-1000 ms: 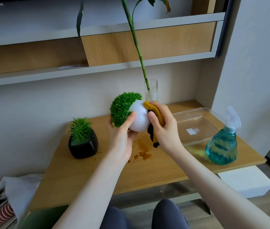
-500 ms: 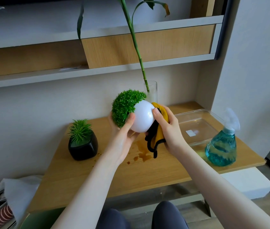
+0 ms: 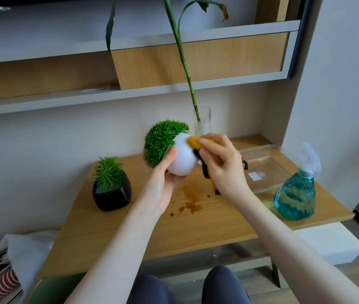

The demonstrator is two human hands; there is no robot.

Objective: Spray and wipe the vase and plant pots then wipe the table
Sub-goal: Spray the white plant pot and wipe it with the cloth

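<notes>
1. White round plant pot (image 3: 182,159), green tuft (image 3: 163,145) tipped toward the left; held in the air above the desk (image 3: 130,227).
2. Left hand (image 3: 161,185): cupped under the pot, thumb curled up its near side, gripping it.
3. Right hand (image 3: 222,167): fingers curled round a yellow cloth with black edging (image 3: 196,143), pressing it to the pot's upper right side.
4. Black pot with spiky green plant (image 3: 111,189): upright on the desk's left part.
5. Glass vase (image 3: 202,121) holding a tall green stalk (image 3: 180,51): at the desk's back edge, behind the hands.
6. Spray bottle of blue-green liquid (image 3: 297,194): upright at the desk's right front.
7. Clear plastic tray (image 3: 268,167): just behind the bottle.
8. Brown spill marks (image 3: 190,200): on the desk below the hands.
</notes>
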